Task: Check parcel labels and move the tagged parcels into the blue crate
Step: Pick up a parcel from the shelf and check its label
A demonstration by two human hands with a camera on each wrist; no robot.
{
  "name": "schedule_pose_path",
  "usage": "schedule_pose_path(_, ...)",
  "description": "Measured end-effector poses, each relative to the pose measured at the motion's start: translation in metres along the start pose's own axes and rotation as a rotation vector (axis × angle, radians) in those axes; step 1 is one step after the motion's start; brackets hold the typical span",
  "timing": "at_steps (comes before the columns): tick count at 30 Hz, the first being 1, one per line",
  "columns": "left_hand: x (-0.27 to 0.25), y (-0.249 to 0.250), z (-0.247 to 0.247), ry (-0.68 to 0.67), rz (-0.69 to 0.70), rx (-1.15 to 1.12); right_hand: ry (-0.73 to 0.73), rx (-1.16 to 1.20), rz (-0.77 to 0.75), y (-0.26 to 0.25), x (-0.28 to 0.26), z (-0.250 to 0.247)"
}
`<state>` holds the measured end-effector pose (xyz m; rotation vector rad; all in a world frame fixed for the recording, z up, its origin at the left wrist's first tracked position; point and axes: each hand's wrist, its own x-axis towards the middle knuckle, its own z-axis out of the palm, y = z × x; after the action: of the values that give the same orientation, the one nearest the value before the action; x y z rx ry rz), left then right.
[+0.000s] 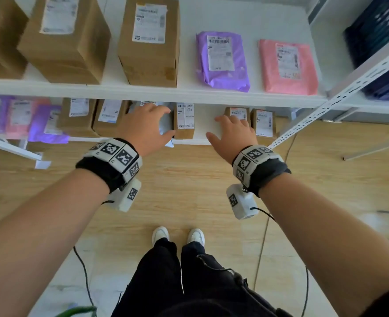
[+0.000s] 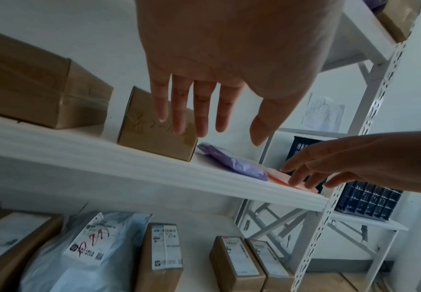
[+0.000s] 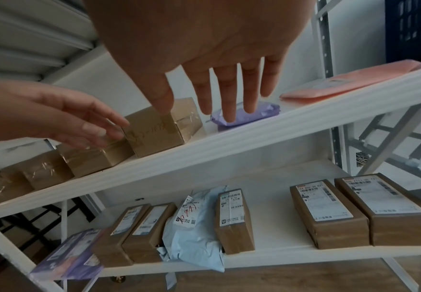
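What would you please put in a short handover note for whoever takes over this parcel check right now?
Left hand: open, empty, reaching toward the grey poly bag on the lower shelf; its label carries red handwriting.
Right hand: open, empty, held in front of the gap beside the small brown boxes.
Upper shelf: brown boxes, then the purple mailer and the pink mailer.
Blue crate: on the neighbouring rack, to the right.
Done: cannot tell; the crate's contents are not visible.
Left: pick tagged parcels and carry them to the crate.
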<state>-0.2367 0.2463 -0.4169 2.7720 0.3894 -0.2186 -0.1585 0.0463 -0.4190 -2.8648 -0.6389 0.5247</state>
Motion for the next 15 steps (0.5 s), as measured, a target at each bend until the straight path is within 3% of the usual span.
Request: schedule_pose_path(15,0.081,-0.07,0.13,-0.007,0.02,-0.031,-0.007,0.06,0.037,0.006,0.104,0.135)
